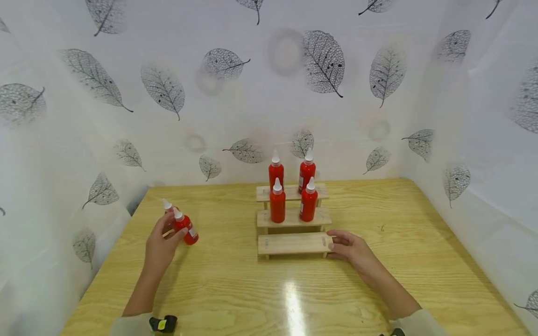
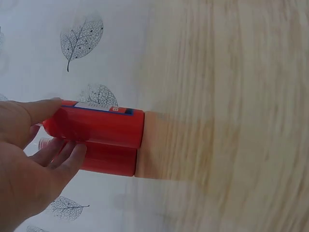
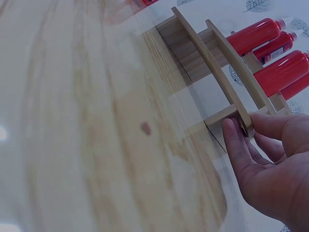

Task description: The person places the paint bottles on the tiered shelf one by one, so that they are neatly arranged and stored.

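Note:
At the left of the head view, my left hand grips a red bottle with a white nozzle, thumb and fingers round its upper part. A second red bottle stands right beside it, partly hidden by the hand. My right hand pinches the right end of the lowest step of a three-step wooden rack; the right wrist view shows thumb and fingers round the board's end. Two red bottles stand on the middle step, and two more on the top step.
The rack stands on a light wood table. White curtains with a leaf print hang behind the table and along both its sides.

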{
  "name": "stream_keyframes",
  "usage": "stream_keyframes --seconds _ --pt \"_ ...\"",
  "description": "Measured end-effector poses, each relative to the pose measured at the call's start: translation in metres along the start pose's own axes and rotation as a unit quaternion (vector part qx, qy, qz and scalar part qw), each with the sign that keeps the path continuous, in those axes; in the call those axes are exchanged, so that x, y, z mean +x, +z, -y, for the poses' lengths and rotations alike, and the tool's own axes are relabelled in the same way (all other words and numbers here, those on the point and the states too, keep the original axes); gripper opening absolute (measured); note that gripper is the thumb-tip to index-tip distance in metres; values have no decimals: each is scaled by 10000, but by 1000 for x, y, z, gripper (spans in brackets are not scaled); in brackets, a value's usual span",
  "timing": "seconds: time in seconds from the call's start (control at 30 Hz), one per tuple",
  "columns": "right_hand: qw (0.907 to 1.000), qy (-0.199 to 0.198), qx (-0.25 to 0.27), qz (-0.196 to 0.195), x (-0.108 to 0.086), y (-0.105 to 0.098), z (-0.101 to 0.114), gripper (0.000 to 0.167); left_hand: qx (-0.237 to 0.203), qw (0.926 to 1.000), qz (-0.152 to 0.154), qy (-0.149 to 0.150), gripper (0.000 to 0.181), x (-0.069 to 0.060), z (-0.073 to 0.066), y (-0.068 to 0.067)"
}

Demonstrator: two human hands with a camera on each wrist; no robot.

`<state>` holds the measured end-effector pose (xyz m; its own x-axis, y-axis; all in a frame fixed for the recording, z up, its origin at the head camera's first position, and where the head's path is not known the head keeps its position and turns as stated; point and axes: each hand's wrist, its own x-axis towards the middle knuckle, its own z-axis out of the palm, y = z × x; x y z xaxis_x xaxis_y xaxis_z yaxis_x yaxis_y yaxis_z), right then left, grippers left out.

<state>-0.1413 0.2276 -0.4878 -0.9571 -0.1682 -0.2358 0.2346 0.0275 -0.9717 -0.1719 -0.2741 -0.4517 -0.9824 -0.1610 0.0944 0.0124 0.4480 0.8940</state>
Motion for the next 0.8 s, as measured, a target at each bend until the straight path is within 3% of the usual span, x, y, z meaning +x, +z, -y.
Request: stream_keyframes --seconds 0.53,0.67,0.8 --pt "10000 2 -25 13 -1 0 1 59 25 9993 -344 107 59 1 2 8" --pt "10000 -9 -43 4 -1 0 1 58 30 9993 -360 123 58 -2 -5 11" --pt "10000 -16 -59 -16 -1 -1 1 57 -41 9999 -120 97 58 -9 -19 16"
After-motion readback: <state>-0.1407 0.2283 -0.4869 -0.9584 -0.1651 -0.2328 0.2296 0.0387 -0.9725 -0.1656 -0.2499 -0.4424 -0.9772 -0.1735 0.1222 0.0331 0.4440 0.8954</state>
